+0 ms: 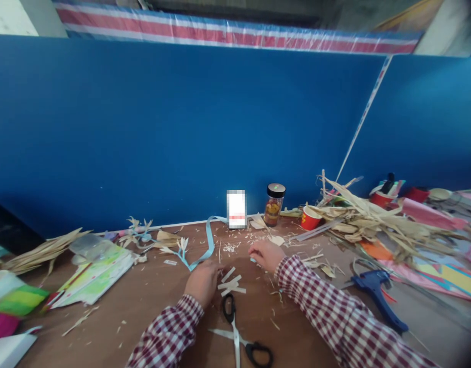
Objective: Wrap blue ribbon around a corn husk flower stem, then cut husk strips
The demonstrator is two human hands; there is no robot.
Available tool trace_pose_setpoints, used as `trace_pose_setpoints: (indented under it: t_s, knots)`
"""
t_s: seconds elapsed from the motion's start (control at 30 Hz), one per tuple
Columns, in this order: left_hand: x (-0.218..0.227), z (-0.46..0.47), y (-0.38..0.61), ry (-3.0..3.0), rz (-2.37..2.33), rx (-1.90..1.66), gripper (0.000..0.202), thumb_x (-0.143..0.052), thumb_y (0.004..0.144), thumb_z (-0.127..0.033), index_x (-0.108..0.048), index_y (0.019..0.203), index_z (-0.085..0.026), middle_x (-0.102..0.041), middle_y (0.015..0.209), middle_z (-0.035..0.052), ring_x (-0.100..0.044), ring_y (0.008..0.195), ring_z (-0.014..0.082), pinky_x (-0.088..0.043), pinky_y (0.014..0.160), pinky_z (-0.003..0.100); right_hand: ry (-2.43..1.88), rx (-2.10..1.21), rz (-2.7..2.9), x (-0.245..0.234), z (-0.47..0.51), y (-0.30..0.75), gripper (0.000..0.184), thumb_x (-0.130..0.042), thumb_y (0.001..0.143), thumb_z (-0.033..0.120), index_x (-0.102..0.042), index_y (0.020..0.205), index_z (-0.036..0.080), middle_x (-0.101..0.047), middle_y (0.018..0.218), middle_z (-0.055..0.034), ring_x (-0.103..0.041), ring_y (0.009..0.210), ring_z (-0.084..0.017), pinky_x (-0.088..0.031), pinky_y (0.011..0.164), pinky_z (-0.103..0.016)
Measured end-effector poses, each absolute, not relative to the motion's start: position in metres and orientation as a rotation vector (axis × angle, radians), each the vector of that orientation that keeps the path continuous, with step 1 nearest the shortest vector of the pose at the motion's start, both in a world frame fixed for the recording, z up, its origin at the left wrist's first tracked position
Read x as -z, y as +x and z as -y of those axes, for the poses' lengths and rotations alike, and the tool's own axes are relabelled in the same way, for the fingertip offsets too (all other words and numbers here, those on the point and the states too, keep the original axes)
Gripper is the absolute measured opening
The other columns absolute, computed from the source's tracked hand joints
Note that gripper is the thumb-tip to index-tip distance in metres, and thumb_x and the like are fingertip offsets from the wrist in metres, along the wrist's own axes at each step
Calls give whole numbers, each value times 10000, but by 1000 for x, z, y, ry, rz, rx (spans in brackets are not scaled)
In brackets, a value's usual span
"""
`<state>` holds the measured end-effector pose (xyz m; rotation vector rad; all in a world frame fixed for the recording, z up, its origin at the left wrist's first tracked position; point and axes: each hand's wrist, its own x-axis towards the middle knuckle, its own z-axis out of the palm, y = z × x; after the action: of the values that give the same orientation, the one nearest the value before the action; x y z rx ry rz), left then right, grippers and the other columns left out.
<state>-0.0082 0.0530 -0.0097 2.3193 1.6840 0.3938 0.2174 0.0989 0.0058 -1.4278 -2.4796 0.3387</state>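
Lying nearer the left hand than the right hand, the blue ribbon curved away toward the partition. Whether either's fingers gripped anything could not be told.

A pale blue ribbon curves slackly just beyond the left hand, its lower end close to the knuckles. Short, flat cream strips lie crossed in a loose heap between the hands, nearer the left. Below them, on the wearer's side, black-handled scissors lie spread open.
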Motion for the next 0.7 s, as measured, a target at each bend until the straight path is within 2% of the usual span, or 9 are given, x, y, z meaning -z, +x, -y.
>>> trace_pose_setpoints:
  t_s: [0.1, 0.2, 0.33, 0.5, 0.57, 0.7]
  knots:
    - [13, -60, -8, 2358, -1715, -345, 305, -385, 849, -213, -662, 972, -239, -603, 867, 67, -561, 794, 175, -414, 723, 276, -1330, -334, 2594, -3, -87, 193, 219, -496, 829, 243, -640, 993, 263, -611, 959, -26, -551, 857, -160, -403, 742, -262]
    - [16, -62, -7, 2423, -1703, -297, 286, -395, 851, -239, -668, 936, -232, -595, 867, 69, -541, 840, 190, -404, 752, 288, -1296, -292, 2694, 1, -80, 174, 221, -499, 830, 236, -661, 970, 291, -600, 942, -32, -546, 860, -176, -408, 711, -266]
    - [17, -59, -13, 2481, -1709, -254, 288, -400, 838, -184, -641, 993, -217, -594, 932, 79, -512, 913, 207, -389, 803, 305, -1345, -208, 2747, 2, -82, 174, 234, -477, 840, 204, -662, 968, 268, -591, 931, -58, -536, 882, -199, -417, 705, -288]
    - [19, -60, -15, 2493, -1770, -229, 345, -390, 814, -111, -600, 1070, -209, -596, 991, 85, -505, 959, 212, -400, 806, 303, -1404, -155, 2772, -3, -83, 185, 194, -477, 834, 198, -663, 889, 207, -609, 862, -75, -557, 842, -215, -431, 672, -306]
    - [18, -59, -14, 2496, -1785, -231, 357, -384, 813, -104, -587, 1090, -203, -600, 998, 88, -513, 968, 213, -405, 808, 303, -1412, -145, 2764, -6, -81, 186, 172, -496, 823, 208, -640, 915, 202, -615, 873, -70, -561, 845, -215, -431, 677, -303]
    - [9, -48, -24, 2488, -1823, -254, 310, -397, 817, -145, -610, 1030, -222, -623, 981, 86, -564, 915, 217, -433, 762, 303, -1405, -137, 2724, -14, -71, 188, 171, -487, 830, 226, -584, 968, 201, -614, 919, -60, -560, 860, -200, -419, 692, -286]
